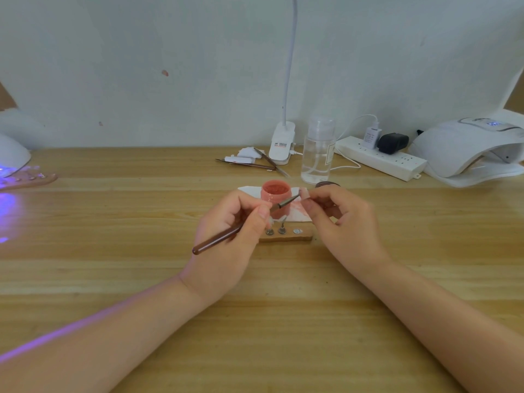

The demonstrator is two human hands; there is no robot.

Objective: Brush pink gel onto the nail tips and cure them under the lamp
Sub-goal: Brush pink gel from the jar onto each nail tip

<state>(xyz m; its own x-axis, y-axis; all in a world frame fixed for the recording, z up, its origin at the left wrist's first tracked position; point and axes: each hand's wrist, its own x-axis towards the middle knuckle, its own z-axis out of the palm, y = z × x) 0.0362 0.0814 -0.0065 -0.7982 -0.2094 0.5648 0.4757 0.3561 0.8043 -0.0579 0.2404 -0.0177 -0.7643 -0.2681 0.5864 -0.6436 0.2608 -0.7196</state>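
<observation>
Brushing is in hand: the brush (239, 228) is pinched in the left hand (232, 236), a nail tip (303, 192) pinched in the right hand (340, 219); curing under the lamp (465, 148) likely follows.

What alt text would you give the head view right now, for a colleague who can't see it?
The left hand holds a brush whose tip meets a nail tip pinched by the right hand, above an open jar of pink gel on a wooden table. White curing lamps sit far left and far right.
</observation>
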